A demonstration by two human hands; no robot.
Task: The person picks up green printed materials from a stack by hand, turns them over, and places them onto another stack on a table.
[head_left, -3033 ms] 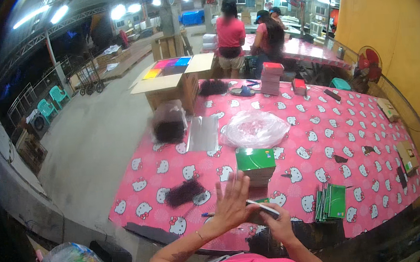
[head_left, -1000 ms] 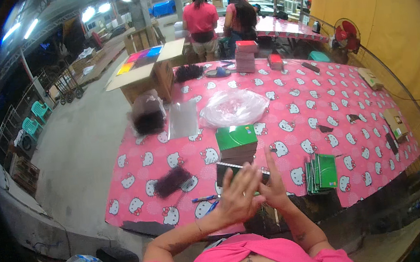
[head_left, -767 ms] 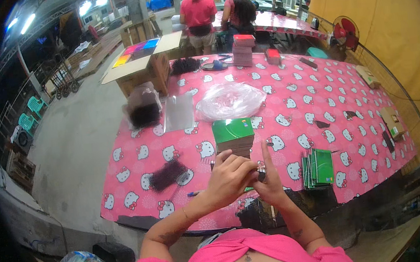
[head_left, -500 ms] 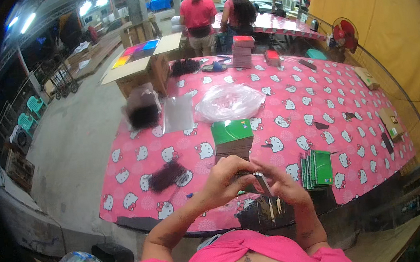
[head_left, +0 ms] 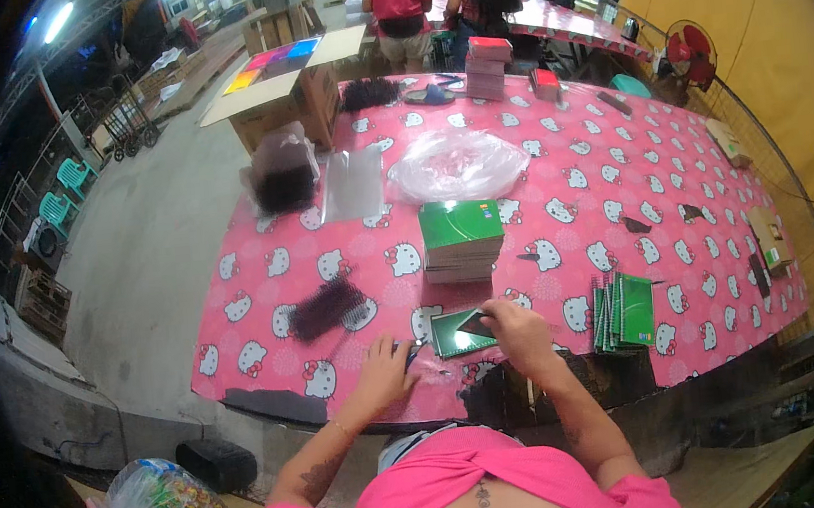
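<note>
Flat on the table in front of me lies a green spiral notebook [head_left: 458, 339]. My right hand [head_left: 521, 334] is closed at its right end, pinching a dark flap or cover corner that is partly lifted. Left of the notebook, my left hand [head_left: 384, 372] rests low over the table, fingers curled onto a small blue-handled tool [head_left: 414, 352] with a shiny tip; its exact kind is too small to make out. Just beyond stands a tall stack of green-covered notebooks [head_left: 463, 234]. Several bound green notebooks [head_left: 625, 310] lie fanned in a pile to the right.
A heap of black spiral coils [head_left: 327, 307] lies at left. Farther back are a bag of black coils [head_left: 284, 173], clear plastic sheets [head_left: 352, 183], a crumpled plastic bag [head_left: 457, 166], an open carton [head_left: 288, 110] and red-topped stacks [head_left: 488, 68]. Two people stand at a far table.
Both hands held a notebook together up off the table; now it lies flat. My left hand has moved left onto the small tool, while my right stays at the notebook. The view has shifted slightly.
</note>
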